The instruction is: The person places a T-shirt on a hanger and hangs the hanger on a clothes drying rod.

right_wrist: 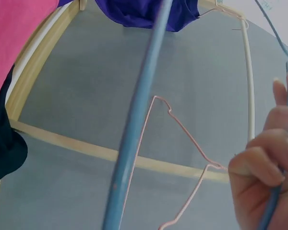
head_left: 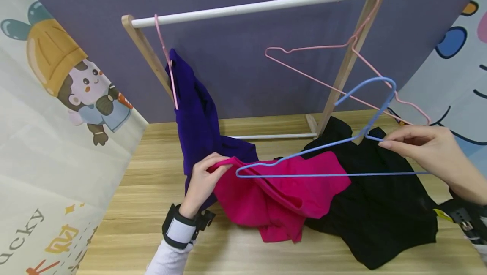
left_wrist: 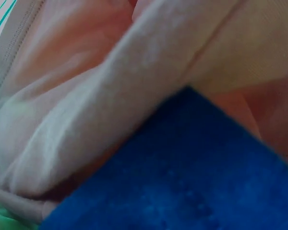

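My left hand (head_left: 203, 178) pinches the upper edge of a bright pink garment (head_left: 281, 199), whose opening gapes along the top. In my right hand (head_left: 430, 152) is a blue clothes hanger (head_left: 316, 148), pinched by its shoulder near the hook. The hanger's far end overlaps the pink cloth in the head view, close to my left fingertips. The right wrist view shows curled fingers (right_wrist: 259, 165) around the blue wire. Pale pinkish cloth (left_wrist: 86, 105) and a blue fabric corner (left_wrist: 192, 172) fill the left wrist view.
A rack with a white rail (head_left: 247, 9) stands behind. A purple garment (head_left: 198, 127) hangs at its left on a pink hanger (head_left: 167, 55); a bare pink hanger (head_left: 304, 49) hangs at its right. A black garment (head_left: 380, 207) lies on the wooden table (head_left: 125, 232).
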{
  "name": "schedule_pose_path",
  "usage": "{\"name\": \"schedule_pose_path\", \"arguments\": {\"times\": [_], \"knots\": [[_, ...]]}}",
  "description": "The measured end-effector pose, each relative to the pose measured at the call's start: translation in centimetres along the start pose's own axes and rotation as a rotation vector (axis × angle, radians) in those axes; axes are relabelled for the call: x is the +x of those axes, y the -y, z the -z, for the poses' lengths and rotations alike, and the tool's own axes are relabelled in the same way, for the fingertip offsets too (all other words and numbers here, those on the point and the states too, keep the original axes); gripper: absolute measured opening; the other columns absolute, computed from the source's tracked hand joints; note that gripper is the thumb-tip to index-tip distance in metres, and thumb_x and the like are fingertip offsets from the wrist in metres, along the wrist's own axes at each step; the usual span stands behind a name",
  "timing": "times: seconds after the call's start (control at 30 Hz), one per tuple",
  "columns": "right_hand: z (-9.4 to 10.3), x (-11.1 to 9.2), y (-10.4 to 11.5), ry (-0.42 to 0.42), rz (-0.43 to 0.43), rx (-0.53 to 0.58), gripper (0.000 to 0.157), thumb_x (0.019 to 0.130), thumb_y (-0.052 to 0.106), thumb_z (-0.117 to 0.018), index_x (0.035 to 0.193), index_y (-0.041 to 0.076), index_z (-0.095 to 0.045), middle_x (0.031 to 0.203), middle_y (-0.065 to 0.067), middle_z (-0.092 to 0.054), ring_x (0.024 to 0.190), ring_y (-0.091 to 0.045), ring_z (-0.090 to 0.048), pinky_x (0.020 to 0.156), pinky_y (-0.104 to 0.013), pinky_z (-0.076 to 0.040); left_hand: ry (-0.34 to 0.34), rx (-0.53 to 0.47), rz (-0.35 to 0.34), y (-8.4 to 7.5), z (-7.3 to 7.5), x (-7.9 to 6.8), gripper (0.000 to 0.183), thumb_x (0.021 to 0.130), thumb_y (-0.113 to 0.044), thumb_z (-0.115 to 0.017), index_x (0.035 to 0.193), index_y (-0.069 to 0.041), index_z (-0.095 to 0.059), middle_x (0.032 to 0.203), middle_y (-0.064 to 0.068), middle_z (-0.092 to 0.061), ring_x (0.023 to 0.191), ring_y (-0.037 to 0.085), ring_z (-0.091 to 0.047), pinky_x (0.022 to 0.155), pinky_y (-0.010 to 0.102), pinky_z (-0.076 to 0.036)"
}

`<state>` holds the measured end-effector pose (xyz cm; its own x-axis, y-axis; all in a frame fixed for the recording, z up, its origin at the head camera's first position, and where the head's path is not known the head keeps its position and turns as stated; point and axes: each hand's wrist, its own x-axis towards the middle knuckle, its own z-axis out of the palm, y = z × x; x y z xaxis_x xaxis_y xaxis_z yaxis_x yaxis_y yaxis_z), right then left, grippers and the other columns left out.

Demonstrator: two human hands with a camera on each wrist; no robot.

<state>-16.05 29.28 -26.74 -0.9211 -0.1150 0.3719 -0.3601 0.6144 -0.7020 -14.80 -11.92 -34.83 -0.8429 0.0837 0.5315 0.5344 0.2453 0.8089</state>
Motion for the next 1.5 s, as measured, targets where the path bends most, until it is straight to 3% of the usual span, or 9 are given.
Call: {"name": "schedule_pose_path", "arguments": {"times": [0.07, 0.23, 0.33, 0.6, 0.73, 1.0, 1.23, 1.5], "knots": [[0.3, -0.2, -0.2, 0.005, 0.018, 0.013, 0.007, 0.074, 0.0, -0.066, 0.078, 0.005, -0.065, 0.067, 0.005, -0.061, 0.053, -0.007, -0.042, 0.044, -0.016, -0.036, 0.0, -0.005, -0.014, 0.9, 0.0, -0.1, 0.015, 0.075, 0.0, -0.064, 0.088, -0.008, -0.066, 0.079, 0.01, -0.063, 0.074, 0.018, -0.055, 0.063, 0.019, -0.045], [1.0, -0.9, -0.5, -0.015, -0.008, 0.029, 0.011, 0.074, -0.006, -0.063, 0.08, 0.003, -0.064, 0.063, 0.009, -0.054, 0.055, -0.007, -0.04, 0.042, -0.02, -0.031, 0.014, -0.004, 0.003, 0.9, 0.0, 0.0, 0.016, 0.075, 0.002, -0.064, 0.087, -0.007, -0.066, 0.078, 0.011, -0.063, 0.074, 0.017, -0.055, 0.063, 0.019, -0.044], [1.1, -1.1, -0.7, -0.035, -0.001, 0.032, 0.012, 0.073, -0.009, -0.062, 0.079, 0.001, -0.064, 0.062, 0.007, -0.049, 0.056, -0.007, -0.038, 0.042, -0.023, -0.027, 0.027, -0.004, 0.015, 0.2, 0.1, 0.0, 0.016, 0.074, 0.005, -0.063, 0.086, -0.005, -0.066, 0.076, 0.012, -0.062, 0.073, 0.017, -0.054, 0.062, 0.019, -0.044], [1.2, -1.1, -0.7, -0.054, 0.052, 0.026, 0.015, 0.071, -0.013, -0.061, 0.077, 0.0, -0.063, 0.061, 0.01, -0.052, 0.054, -0.006, -0.04, 0.042, -0.02, -0.031, 0.076, -0.017, 0.002, -1.8, 0.1, 0.3, 0.014, 0.073, 0.008, -0.062, 0.085, 0.001, -0.065, 0.075, 0.015, -0.062, 0.072, 0.015, -0.055, 0.063, 0.018, -0.044], [1.4, -1.0, -0.8, -0.054, 0.063, 0.045, 0.016, 0.071, -0.015, -0.06, 0.077, -0.001, -0.062, 0.061, 0.01, -0.052, 0.053, -0.007, -0.04, 0.041, -0.02, -0.032, 0.081, -0.016, 0.0, -1.5, 0.1, 0.2, 0.015, 0.072, 0.009, -0.062, 0.085, 0.002, -0.065, 0.075, 0.016, -0.061, 0.072, 0.015, -0.055, 0.062, 0.017, -0.044], [1.1, -1.1, -1.0, -0.019, 0.055, 0.049, 0.017, 0.07, -0.014, -0.062, 0.076, 0.003, -0.065, 0.064, 0.008, -0.055, 0.055, -0.006, -0.042, 0.044, -0.014, -0.034, 0.12, -0.033, 0.025, 1.0, 0.2, -0.2, 0.016, 0.075, 0.001, -0.064, 0.089, -0.006, -0.067, 0.08, 0.01, -0.063, 0.075, 0.016, -0.056, 0.063, 0.019, -0.046], [0.5, -1.0, -0.3, 0.022, 0.052, 0.073, 0.014, 0.071, -0.012, -0.062, 0.076, 0.001, -0.064, 0.056, 0.004, -0.053, 0.049, -0.009, -0.044, 0.04, -0.021, -0.036, 0.161, -0.001, -0.013, 1.0, 0.0, -0.2, 0.013, 0.076, -0.007, -0.066, 0.089, -0.009, -0.067, 0.079, 0.006, -0.062, 0.075, 0.016, -0.056, 0.062, 0.023, -0.048], [-0.6, -0.6, 0.0, 0.057, 0.098, 0.087, 0.015, 0.071, -0.011, -0.063, 0.075, 0.003, -0.063, 0.053, 0.005, -0.049, 0.046, -0.009, -0.041, 0.038, -0.029, -0.028, 0.126, 0.017, -0.007, 0.2, -0.4, -0.2, 0.014, 0.074, -0.002, -0.066, 0.087, -0.007, -0.067, 0.079, 0.008, -0.062, 0.076, 0.016, -0.056, 0.065, 0.021, -0.047]]}}
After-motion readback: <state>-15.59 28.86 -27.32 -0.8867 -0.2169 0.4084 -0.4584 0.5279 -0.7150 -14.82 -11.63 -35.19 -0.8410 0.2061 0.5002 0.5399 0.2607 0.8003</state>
